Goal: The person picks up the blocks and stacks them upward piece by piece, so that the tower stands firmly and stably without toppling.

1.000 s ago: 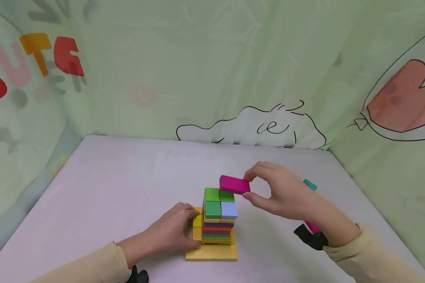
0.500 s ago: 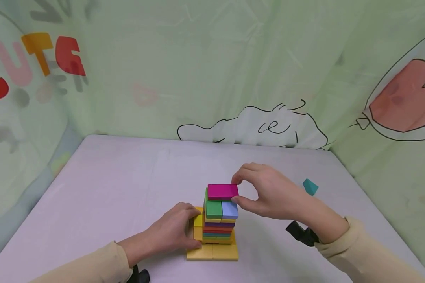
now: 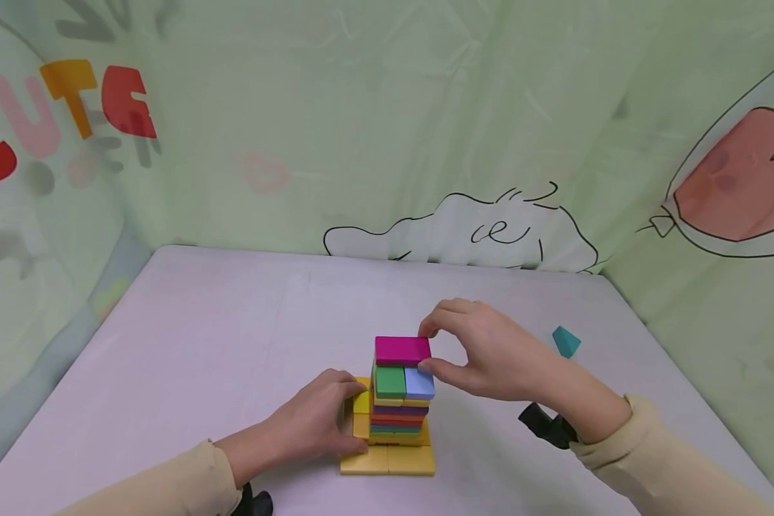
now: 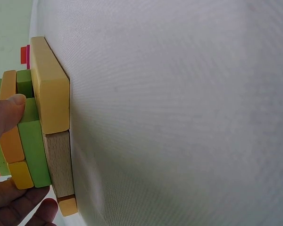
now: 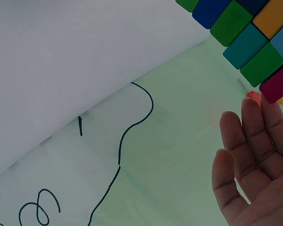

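The head view looks forward and down from above the near edge of the white cloth-covered table (image 3: 232,322), taking in the whole top, the pale green printed backdrop (image 3: 361,129) behind it and both forearms reaching in. The tall stack of coloured wooden blocks (image 3: 400,401) stands low and central there. The left wrist view sits very close at table height, rolled sideways so the table surface (image 4: 188,113) stands like a wall; it shows only the stack's yellow and green lower blocks (image 4: 49,99) at the frame's left edge. The right wrist view, also near and tilted, faces past the fingers (image 5: 254,155) toward the backdrop (image 5: 170,155), catching the stack's upper blocks (image 5: 247,37) in its top right corner. All three share the stack.
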Tool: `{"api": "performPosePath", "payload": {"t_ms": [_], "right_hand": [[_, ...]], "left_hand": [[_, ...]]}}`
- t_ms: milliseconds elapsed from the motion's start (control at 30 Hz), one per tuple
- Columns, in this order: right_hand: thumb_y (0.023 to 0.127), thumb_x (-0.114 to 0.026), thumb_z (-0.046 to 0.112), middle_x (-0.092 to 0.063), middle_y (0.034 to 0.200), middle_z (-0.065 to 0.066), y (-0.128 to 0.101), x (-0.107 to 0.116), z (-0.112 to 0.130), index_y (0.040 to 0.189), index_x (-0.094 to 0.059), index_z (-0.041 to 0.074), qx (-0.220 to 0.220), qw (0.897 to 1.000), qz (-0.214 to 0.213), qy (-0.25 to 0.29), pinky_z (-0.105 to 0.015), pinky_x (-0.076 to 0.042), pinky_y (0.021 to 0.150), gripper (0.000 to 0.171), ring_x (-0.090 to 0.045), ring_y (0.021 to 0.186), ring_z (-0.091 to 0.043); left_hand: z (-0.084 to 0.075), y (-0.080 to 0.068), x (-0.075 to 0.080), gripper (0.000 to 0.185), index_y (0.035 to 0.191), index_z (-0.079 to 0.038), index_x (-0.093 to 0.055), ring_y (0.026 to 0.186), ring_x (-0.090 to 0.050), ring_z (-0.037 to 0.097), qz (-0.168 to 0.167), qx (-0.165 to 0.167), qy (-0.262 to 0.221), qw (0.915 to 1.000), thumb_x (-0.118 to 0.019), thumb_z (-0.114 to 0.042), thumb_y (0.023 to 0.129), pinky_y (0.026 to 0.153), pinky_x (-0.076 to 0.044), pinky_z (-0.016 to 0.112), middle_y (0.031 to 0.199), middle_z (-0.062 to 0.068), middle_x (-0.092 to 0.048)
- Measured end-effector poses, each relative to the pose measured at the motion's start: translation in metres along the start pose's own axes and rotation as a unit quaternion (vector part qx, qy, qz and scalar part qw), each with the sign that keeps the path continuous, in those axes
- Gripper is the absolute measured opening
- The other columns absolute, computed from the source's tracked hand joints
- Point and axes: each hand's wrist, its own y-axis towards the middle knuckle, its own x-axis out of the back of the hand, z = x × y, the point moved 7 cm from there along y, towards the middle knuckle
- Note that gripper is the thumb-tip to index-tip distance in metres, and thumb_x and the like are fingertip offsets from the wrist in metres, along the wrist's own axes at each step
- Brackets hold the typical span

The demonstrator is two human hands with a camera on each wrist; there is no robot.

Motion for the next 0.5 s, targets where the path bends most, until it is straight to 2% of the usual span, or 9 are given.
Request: {"api": "performPosePath", "payload": {"t_ms": [500], "right_hand": [[0.088, -0.08, 0.03, -0.069, 0.105, 0.005, -0.0021, -0.0003, -0.0014, 0.109, -0.07, 0.017, -0.012, 1.0, 0.009, 0.0, -0.037, -0.06, 0.086, 0.027, -0.064, 0.1, -0.013]], "left_hand": [[0.0001, 0.001, 0.0003, 0.07, 0.125, 0.005, -0.068, 0.119, -0.059, 0.026, -0.001, -0.003, 0.005, 1.0, -0.092, -0.035, 0.072, 0.106, -0.053, 0.043, 0.123, 0.013, -0.07]]}}
